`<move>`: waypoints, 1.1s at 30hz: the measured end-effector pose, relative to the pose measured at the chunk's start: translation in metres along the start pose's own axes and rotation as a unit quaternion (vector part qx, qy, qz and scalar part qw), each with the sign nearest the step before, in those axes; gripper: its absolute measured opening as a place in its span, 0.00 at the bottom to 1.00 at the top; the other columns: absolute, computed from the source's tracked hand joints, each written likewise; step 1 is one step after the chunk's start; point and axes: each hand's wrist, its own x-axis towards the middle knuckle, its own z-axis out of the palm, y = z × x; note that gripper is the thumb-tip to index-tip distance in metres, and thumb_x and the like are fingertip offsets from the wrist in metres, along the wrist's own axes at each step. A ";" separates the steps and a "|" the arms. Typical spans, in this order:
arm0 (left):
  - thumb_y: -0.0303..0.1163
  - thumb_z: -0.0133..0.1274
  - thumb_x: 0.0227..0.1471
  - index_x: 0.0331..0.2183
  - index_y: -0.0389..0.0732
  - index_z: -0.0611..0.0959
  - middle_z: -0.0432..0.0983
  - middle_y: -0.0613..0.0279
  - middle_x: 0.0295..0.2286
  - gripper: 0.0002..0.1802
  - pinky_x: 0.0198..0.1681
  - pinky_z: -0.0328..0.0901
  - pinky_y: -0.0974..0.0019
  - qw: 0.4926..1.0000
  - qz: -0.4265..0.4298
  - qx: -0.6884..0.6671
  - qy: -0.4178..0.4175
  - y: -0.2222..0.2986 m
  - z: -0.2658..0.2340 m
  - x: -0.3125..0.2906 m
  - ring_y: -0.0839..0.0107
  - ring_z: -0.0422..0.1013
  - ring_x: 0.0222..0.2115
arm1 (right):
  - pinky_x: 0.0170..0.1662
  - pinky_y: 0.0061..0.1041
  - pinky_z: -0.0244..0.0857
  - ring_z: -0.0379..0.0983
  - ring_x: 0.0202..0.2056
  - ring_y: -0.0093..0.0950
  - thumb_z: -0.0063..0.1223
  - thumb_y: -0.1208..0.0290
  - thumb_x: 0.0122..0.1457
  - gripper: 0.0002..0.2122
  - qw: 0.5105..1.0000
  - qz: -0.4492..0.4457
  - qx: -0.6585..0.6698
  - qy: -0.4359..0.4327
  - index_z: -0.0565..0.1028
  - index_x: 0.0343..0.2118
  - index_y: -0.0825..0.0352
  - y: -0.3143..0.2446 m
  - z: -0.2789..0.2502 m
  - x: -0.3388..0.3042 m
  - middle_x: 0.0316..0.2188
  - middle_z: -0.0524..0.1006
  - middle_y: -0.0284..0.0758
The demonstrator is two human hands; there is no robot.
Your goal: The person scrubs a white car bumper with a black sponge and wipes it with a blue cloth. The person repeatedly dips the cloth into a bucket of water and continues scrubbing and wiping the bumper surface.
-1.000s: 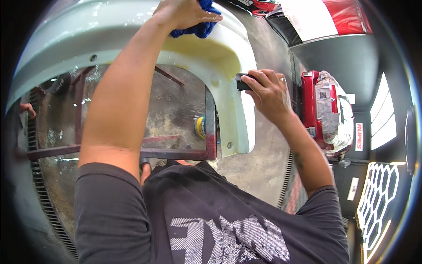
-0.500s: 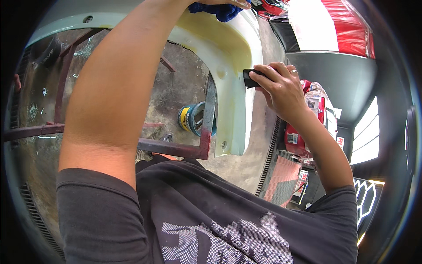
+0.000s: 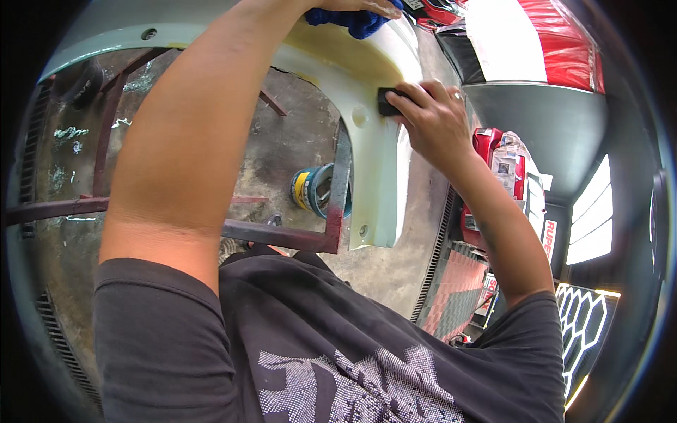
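My right hand (image 3: 436,121) is closed around a black block (image 3: 390,102), with the fingers bent over it and the thumb side toward me hard to see. The block lies on the curved panel (image 3: 377,190), close to its right-hand edge, and just left of the block there is a round shallow dent in the surface. My left hand (image 3: 381,6) is up and to the left of the right one, on a blue cloth (image 3: 355,24); the upper border cuts this hand, so I cannot tell if its fingers are closed. The cloth is against the upper part of the same panel, where the pale paint becomes yellowish.

Below my right hand, the panel goes down to a narrow end with a small hole. To the left of this end stands a dark red and grey metal frame (image 3: 282,236). Partly behind its upright bar, a blue bucket (image 3: 303,189) with a yellow label is on the wet-looking floor (image 3: 384,278). To the right of my right hand, well apart, is a red car part (image 3: 486,143), partly covered with paper sheets. Farther right and lower, hexagonal lights (image 3: 584,317) shine.
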 end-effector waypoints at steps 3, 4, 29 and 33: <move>0.36 0.60 0.54 0.21 0.40 0.92 0.82 0.59 0.18 0.15 0.20 0.69 0.59 1.000 0.000 -0.004 0.007 -0.007 -0.004 -0.005 0.67 0.75 0.15 | 0.56 0.41 0.68 0.76 0.53 0.26 0.73 0.64 0.60 0.18 0.999 0.007 0.029 -0.016 0.86 0.53 0.50 -0.008 -0.006 -0.025 0.51 0.82 0.18; 0.36 0.60 0.54 0.21 0.40 0.92 0.82 0.59 0.18 0.15 0.20 0.69 0.59 1.000 0.014 0.007 0.005 -0.006 -0.004 -0.004 0.67 0.75 0.16 | 0.56 0.41 0.68 0.76 0.53 0.26 0.73 0.64 0.60 0.18 0.999 0.006 0.038 -0.026 0.86 0.53 0.50 -0.009 -0.010 -0.029 0.51 0.82 0.18; 0.40 0.63 0.54 0.21 0.40 0.92 0.82 0.60 0.17 0.17 0.19 0.69 0.60 1.000 0.006 0.002 -0.018 -0.004 -0.006 -0.005 0.68 0.75 0.15 | 0.57 0.39 0.70 0.78 0.54 0.32 0.74 0.65 0.59 0.18 0.997 -0.010 0.069 0.030 0.87 0.53 0.55 0.018 0.002 -0.023 0.54 0.85 0.24; 0.42 0.64 0.55 0.21 0.41 0.92 0.82 0.60 0.17 0.18 0.19 0.70 0.61 0.999 0.004 0.033 -0.001 0.000 -0.004 -0.005 0.69 0.76 0.15 | 0.58 0.39 0.71 0.77 0.54 0.30 0.74 0.66 0.59 0.17 0.995 0.002 0.081 0.055 0.87 0.52 0.52 0.029 0.011 0.002 0.53 0.84 0.18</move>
